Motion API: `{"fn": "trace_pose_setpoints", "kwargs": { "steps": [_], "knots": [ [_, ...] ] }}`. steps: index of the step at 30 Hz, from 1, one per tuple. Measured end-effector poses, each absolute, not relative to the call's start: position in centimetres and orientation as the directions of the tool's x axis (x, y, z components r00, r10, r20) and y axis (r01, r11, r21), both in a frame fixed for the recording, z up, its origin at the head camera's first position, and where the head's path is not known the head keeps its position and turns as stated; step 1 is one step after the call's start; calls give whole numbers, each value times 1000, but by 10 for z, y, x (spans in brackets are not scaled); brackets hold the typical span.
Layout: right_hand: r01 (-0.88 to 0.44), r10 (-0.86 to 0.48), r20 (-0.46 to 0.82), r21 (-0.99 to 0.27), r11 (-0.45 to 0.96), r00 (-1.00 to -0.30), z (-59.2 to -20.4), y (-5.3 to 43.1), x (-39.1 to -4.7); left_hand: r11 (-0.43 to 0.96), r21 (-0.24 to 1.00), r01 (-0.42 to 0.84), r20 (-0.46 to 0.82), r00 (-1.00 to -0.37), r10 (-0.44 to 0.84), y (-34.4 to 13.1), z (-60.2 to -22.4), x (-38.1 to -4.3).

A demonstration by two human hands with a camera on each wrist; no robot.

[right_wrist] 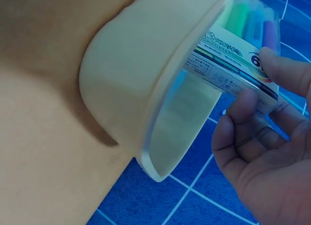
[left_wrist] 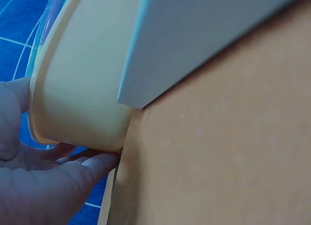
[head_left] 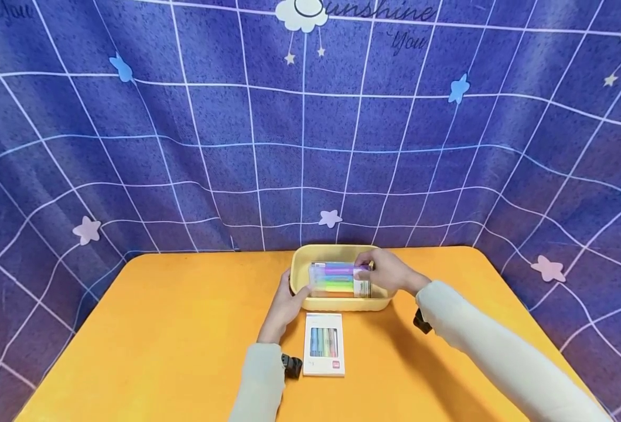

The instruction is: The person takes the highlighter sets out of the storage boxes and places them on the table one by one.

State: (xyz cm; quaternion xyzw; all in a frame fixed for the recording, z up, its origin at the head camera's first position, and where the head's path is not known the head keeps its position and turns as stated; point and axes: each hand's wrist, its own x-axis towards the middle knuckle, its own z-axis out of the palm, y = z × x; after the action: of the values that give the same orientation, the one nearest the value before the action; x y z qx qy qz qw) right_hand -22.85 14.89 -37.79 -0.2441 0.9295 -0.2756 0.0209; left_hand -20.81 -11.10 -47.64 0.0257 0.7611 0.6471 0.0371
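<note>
A pale yellow plastic bin (head_left: 342, 304) stands near the back of the table. My left hand (head_left: 285, 306) grips its left end; in the left wrist view the thumb lies at the rim and the fingers reach around the outer wall. A clear pack of highlighters (head_left: 337, 280) in several colours is at the bin's opening. My right hand (head_left: 381, 268) pinches the pack's right end, which has a printed card label (right_wrist: 233, 64), between thumb and fingers. Whether the pack touches the bin's floor is hidden.
A white box of pens (head_left: 323, 366) with a window lies flat just in front of the bin. All this stands on an orange table (head_left: 184, 328). A blue curtain (head_left: 300, 164) with white grid lines hangs behind the table's back edge.
</note>
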Motion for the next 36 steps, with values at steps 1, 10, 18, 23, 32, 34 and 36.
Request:
{"fn": "trace_pose_setpoints", "kwargs": {
  "steps": [1,10,18,23,32,34,36],
  "knots": [
    [-446,-464,105,-520,729,-880,-377,149,-228,164,986,-7,-21,-996,86,-111,-477,-208],
    [-432,-438,122,-526,733,-891,-370,149,-225,187,982,-38,-50,-997,62,-110,-481,-212],
    [-408,-417,109,-526,746,-902,-370,150,-222,187,982,-38,-52,-996,74,-111,-483,-210],
    [-396,-398,116,-523,754,-910,-368,151,-221,191,980,-50,-65,-996,69,-110,-481,-212],
    [-373,-362,137,-559,740,-922,-360,153,-221,171,985,-36,-49,-996,74,-109,-480,-213],
    [-367,-352,138,-555,747,-926,-360,154,-221,160,987,-30,-43,-996,78,-109,-480,-213],
    [-358,-342,136,-552,753,-930,-360,155,-221,158,987,-27,-39,-996,76,-109,-481,-213]
  ]
}}
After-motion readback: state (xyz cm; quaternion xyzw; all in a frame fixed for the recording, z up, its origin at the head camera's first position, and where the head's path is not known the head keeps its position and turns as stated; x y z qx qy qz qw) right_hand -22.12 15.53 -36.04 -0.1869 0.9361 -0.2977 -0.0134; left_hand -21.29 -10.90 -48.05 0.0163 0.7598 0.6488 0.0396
